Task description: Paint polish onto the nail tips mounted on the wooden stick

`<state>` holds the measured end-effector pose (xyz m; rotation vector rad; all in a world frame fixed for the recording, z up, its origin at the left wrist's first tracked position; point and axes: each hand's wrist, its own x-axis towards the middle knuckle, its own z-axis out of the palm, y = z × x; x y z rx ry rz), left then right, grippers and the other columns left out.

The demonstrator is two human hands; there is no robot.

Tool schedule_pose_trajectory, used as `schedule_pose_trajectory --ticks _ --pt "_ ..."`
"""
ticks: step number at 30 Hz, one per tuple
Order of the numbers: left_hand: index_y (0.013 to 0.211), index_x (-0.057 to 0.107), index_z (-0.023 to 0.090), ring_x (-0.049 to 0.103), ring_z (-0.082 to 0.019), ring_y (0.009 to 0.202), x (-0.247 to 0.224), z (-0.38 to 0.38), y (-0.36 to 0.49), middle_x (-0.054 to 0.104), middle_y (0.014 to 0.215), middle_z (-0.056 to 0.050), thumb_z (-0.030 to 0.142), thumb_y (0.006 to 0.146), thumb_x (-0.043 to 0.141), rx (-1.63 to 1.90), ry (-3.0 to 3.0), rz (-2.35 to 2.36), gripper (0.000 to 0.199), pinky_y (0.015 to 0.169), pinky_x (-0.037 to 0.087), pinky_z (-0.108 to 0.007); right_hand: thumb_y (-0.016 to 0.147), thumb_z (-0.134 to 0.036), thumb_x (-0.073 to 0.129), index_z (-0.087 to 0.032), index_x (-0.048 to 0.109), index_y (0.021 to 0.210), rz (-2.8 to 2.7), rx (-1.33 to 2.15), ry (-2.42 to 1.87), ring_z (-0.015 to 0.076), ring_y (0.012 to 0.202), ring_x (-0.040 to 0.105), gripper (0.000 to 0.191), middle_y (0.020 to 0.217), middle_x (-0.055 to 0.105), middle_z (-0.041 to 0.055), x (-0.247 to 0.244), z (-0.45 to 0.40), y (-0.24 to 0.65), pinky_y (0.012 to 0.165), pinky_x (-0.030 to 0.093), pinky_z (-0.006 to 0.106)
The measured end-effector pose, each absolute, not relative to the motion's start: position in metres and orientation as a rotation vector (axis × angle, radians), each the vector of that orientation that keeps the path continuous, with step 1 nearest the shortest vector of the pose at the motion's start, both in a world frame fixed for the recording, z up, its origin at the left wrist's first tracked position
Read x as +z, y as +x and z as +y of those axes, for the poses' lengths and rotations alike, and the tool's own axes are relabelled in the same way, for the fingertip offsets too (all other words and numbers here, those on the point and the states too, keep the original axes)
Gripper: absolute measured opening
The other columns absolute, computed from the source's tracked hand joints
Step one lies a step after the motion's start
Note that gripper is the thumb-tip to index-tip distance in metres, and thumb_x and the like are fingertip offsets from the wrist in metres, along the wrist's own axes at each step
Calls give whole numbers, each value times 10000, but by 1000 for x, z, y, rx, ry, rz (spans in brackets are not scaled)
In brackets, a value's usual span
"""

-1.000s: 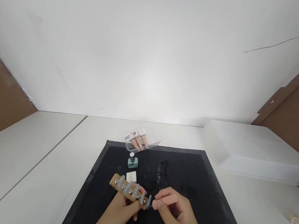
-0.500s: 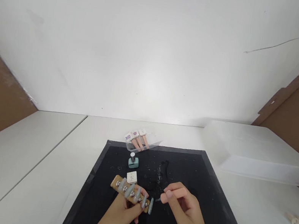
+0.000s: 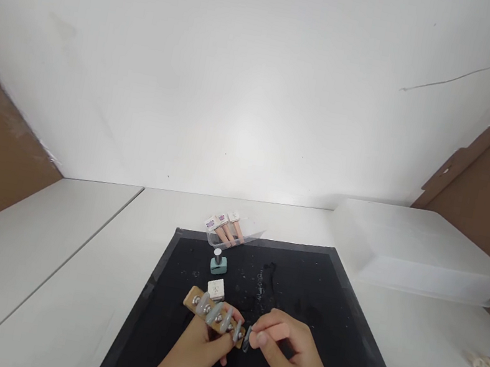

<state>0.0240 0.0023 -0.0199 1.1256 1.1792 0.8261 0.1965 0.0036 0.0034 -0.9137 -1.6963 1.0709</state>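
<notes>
My left hand (image 3: pixel 202 353) grips a wooden nail display stand (image 3: pixel 191 298), tilted down to the right. Several grey-green false nail tips (image 3: pixel 214 313) sit along it on silver balls. At its right end the last nail tip (image 3: pixel 246 339) juts past the wood. My right hand (image 3: pixel 290 356) pinches a nail polish brush by its pink cap handle (image 3: pixel 278 332), with the brush end right by that last tip; whether they touch, I cannot tell. Just behind the stand is a white square bottle (image 3: pixel 215 289). Beyond it stands a teal bottle with a silver top (image 3: pixel 218 265).
A clear tray (image 3: pixel 254 236) with several pink-handled white bottles (image 3: pixel 222 229) lies at the black mat's (image 3: pixel 304 276) back edge. A white box (image 3: pixel 425 260) stands at right, with small cream pieces (image 3: pixel 483 362) nearer. A white wall (image 3: pixel 244 82) rises behind.
My right hand has moved left and slightly down, bringing the brush from a gap away to the end nail tip. The left hand and stand have hardly shifted.
</notes>
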Motion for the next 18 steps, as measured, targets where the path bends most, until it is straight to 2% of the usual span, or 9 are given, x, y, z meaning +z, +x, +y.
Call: schedule_pose_trajectory --ticks 18 --pt "805 535 174 442 -105 567 -14 1 22 489 677 28 305 645 633 854 1088 1238 229 474 417 -233 885 -324 516 -193 631 631 -1542 930 -958 180 673 623 308 705 648 44 0 2 194 541 479 245"
